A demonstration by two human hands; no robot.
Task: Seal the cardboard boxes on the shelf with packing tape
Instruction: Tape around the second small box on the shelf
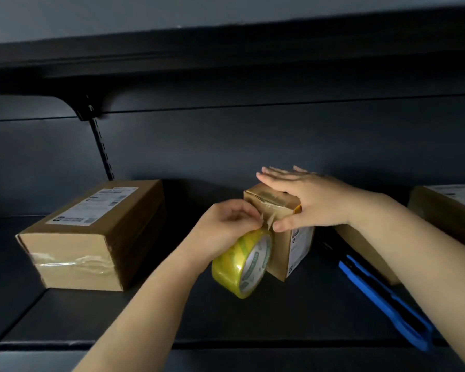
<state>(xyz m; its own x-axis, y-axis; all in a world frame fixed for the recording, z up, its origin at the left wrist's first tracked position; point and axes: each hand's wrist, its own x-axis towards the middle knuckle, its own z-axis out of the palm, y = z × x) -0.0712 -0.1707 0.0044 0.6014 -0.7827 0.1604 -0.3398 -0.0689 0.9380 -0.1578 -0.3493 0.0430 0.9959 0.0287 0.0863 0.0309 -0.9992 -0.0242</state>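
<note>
your right hand [304, 202] lies flat, fingers straight, on the small box [282, 232]. your left hand [226, 226] pinches the tape strip, tape roll [242, 264] hanging just under it, touching the box.

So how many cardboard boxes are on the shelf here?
3: a large taped box at left, a small box under the right hand, and one cut off at right; more may lie out of frame.

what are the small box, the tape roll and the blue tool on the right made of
Small box: brown cardboard, matte, with creased flap edges and a white printed label.
Tape roll: glossy clear yellowish plastic film wound on what looks like a printed card core.
Blue tool: seemingly moulded plastic, smooth, with black parts; its type is unclear.
</note>
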